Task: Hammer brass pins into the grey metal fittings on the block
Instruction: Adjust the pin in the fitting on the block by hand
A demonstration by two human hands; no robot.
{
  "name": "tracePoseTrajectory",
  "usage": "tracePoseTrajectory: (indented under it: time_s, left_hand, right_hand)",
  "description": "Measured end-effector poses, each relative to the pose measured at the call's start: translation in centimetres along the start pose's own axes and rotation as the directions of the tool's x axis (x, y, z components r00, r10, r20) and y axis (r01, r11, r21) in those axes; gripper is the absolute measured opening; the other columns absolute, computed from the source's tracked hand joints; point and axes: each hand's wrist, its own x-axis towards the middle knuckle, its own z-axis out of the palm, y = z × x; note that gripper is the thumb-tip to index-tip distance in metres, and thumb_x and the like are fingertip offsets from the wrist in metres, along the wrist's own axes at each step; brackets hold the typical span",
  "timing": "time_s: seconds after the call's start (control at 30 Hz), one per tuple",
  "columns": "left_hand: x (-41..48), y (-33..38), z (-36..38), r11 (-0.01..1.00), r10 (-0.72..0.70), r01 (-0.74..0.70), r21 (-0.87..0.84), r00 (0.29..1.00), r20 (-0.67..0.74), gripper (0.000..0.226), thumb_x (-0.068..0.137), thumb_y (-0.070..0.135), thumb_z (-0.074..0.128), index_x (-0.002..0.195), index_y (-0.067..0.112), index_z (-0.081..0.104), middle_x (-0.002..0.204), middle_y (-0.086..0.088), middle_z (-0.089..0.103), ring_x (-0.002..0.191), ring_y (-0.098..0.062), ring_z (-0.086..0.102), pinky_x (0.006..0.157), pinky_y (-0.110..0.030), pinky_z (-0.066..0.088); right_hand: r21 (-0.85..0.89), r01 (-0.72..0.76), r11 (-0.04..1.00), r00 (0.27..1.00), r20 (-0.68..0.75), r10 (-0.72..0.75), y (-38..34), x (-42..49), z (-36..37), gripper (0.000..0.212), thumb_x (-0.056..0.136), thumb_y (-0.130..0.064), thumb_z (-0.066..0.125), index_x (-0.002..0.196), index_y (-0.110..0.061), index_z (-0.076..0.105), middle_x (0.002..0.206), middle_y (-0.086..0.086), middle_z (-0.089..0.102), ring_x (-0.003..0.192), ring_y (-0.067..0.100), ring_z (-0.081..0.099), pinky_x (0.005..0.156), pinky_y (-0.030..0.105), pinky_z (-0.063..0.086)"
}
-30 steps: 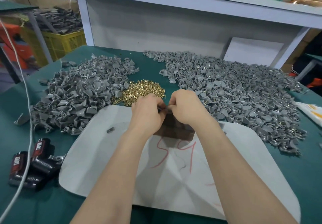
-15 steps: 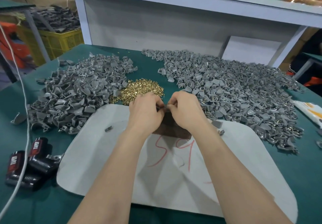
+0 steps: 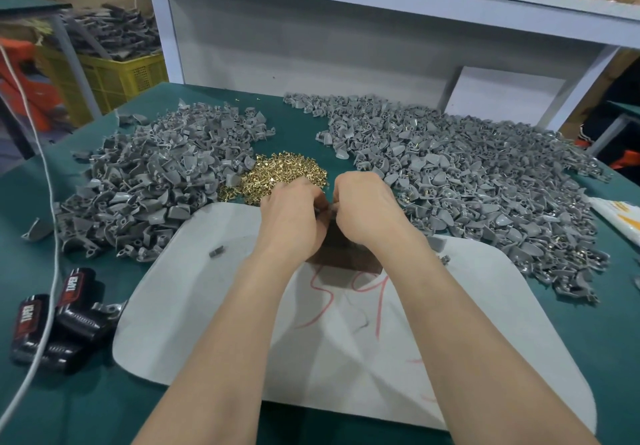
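A dark brown block (image 3: 343,254) sits on a white mat (image 3: 221,306) in the middle of the green table. My left hand (image 3: 294,216) and my right hand (image 3: 367,209) meet over the block's far edge, fingers curled and fingertips close together. A small grey piece shows between the fingertips; what each hand pinches is hidden. A heap of brass pins (image 3: 280,178) lies just beyond my hands. Grey fittings are piled on the left (image 3: 156,181) and, many with brass in them, on the right (image 3: 485,181).
Black hammer handles (image 3: 55,327) lie at the left table edge beside a white cord (image 3: 45,237). A loose grey fitting (image 3: 217,250) lies on the mat. A white shelf frame (image 3: 346,29) stands behind the table, and a yellow crate (image 3: 114,77) at far left.
Both hands stay together over the block's far edge; only small finger movements. The view has shifted slightly.
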Motion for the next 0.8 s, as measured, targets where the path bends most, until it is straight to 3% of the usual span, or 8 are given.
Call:
tracePoseTrajectory:
  time_s: [0.13,0.27,0.43,0.8]
  left_hand:
    - [-0.1,0.3,-0.2,1.0,-0.001,0.001,0.024,1.0,-0.005,0.015,0.087,0.011,0.053,0.076,0.02,0.05,0.094,-0.002,0.05,0.1,-0.032,0.047,0.075,-0.033,0.029]
    - [-0.2,0.5,-0.2,0.999,0.002,-0.001,0.034,1.0,-0.011,0.02,0.085,0.008,0.051,0.072,0.02,0.042,0.089,0.001,0.04,0.101,-0.032,0.046,0.074,-0.033,0.026]
    - [-0.3,0.4,-0.1,0.999,0.008,-0.007,0.037,1.0,-0.025,0.017,0.084,0.007,0.051,0.074,0.02,0.045,0.095,-0.003,0.05,0.101,-0.032,0.047,0.073,-0.033,0.026]
    - [-0.3,0.6,-0.2,0.998,-0.009,0.011,0.056,1.0,-0.023,0.022,0.083,0.006,0.048,0.068,0.02,0.041,0.088,0.002,0.039,0.101,-0.032,0.047,0.074,-0.033,0.025]
  right_hand:
    - [-0.028,0.016,0.999,1.0,-0.007,-0.017,-0.6,-0.4,-0.1,0.019,0.087,-0.004,0.051,0.106,-0.006,0.054,0.11,0.013,0.056,0.102,0.029,0.056,0.069,0.029,0.034]
    - [-0.036,0.018,0.999,1.0,-0.017,-0.019,-0.8,-0.6,-0.1,0.022,0.087,-0.004,0.051,0.109,-0.003,0.054,0.114,0.014,0.054,0.107,0.03,0.055,0.071,0.029,0.033]
    - [-0.03,0.007,1.0,0.999,-0.039,-0.008,-0.8,-0.8,0.3,0.023,0.086,-0.003,0.05,0.109,-0.003,0.054,0.114,0.015,0.053,0.108,0.031,0.053,0.073,0.03,0.033]
    - [0.008,-0.025,1.0,0.996,-0.09,0.025,-1.0,-1.0,1.0,0.023,0.086,-0.001,0.049,0.109,-0.003,0.054,0.115,0.014,0.053,0.107,0.03,0.054,0.082,0.033,0.042]
